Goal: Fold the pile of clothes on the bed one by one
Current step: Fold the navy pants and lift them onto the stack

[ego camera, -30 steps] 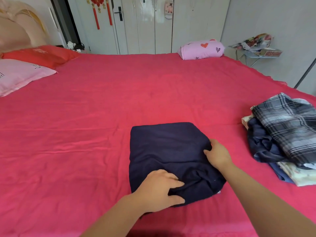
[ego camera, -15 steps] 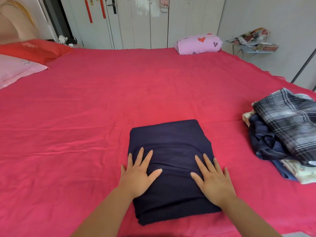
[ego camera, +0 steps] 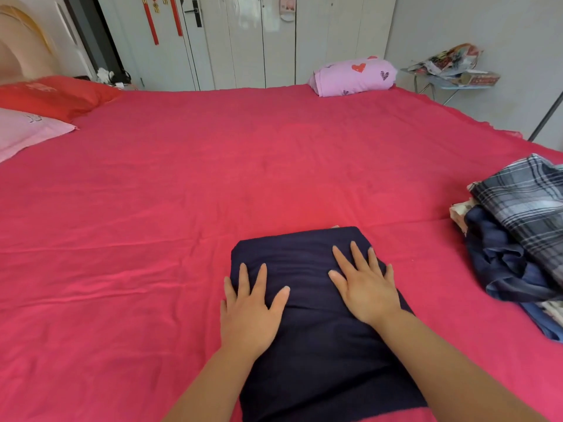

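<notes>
A folded navy garment (ego camera: 307,354) lies as a neat rectangle on the red bed sheet (ego camera: 182,208) near the front edge. My left hand (ego camera: 248,312) presses flat on its left side with fingers spread, the little finger over the edge. My right hand (ego camera: 365,284) presses flat on the upper right part, fingers straight. At the right edge of the bed sits the pile of clothes (ego camera: 518,248): a grey plaid piece on top, a crumpled dark blue one under it, pale patterned fabric beneath.
A red pillow (ego camera: 51,95) and a pink pillow (ego camera: 27,132) lie at the far left. A rolled pink cloth with hearts (ego camera: 353,76) rests at the far edge. A small cluttered table (ego camera: 454,71) stands beyond the bed, with wardrobe doors behind.
Both hands went from gripping the garment's near edge to lying flat on it, then slid forward across the top. The view has moved closer to the folded garment.
</notes>
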`<state>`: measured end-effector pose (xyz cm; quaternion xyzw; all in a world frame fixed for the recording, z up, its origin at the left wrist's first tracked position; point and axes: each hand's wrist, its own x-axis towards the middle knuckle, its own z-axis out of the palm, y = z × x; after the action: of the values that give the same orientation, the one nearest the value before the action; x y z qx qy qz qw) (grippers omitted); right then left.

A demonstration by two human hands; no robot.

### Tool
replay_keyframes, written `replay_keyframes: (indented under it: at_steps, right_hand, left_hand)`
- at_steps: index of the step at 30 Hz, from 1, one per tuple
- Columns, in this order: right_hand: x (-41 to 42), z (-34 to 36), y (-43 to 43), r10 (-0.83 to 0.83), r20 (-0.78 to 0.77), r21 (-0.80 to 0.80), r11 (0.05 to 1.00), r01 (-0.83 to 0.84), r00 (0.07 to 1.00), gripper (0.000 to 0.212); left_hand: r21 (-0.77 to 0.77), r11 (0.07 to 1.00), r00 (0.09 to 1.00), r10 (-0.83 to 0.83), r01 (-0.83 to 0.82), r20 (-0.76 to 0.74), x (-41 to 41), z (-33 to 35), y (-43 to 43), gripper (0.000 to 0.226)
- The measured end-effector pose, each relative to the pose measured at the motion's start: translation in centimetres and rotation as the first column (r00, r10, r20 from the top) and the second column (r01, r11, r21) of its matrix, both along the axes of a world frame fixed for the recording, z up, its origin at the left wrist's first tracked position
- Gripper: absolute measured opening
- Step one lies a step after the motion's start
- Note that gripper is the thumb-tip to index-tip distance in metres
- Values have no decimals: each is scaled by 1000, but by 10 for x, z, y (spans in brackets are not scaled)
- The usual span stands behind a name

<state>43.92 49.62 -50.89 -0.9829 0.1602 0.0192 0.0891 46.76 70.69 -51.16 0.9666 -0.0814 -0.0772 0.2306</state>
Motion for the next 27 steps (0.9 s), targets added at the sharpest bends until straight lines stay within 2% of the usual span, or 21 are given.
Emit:
replay_keyframes:
  at_steps: [6, 9, 12, 14, 16, 18, 20, 23, 27]
  right_hand:
    - [18, -26, -7, -39, -38, 36, 999, 40, 999, 56]
    - [16, -16, -8, -22, -58, 119, 992, 28, 998, 53]
    - [2, 5, -13, -55, 73, 343, 939, 27, 996, 57]
    - [-12, 17, -25, -236, 143, 478, 867, 142, 961, 64]
    - [-28, 25, -39, -369, 41, 523, 800, 295, 929, 56]
    - [-39, 30, -42, -354, -111, 609, 714, 346, 928, 47]
    - [-46, 34, -37, -307, -142, 660, 679, 321, 941, 49]
    - [-47, 40, -27, -268, -107, 597, 753, 277, 958, 58]
    - [-45, 38, -22, -281, -128, 654, 697, 294, 951, 68]
  left_hand:
    - [106, 994, 999, 33, -30, -24, 18, -22, -9, 73]
    - [90, 996, 999, 22, -18, -43, 16, -17, -8, 72]
    - [-47, 999, 996, 21, -25, -83, 7, -5, -1, 70]
    - [-218, 969, 993, 108, -117, -53, -3, 3, 8, 72]
    - [-398, 878, 962, 267, -264, -48, -14, 8, 13, 74]
    - [-513, 748, 904, 393, -421, -170, -21, 14, 14, 69]
    - [-531, 682, 864, 412, -502, -288, -25, 20, 13, 64]
    - [-525, 710, 880, 328, -469, -344, -27, 30, 12, 66]
    - [-516, 732, 889, 292, -445, -353, -27, 34, 11, 75]
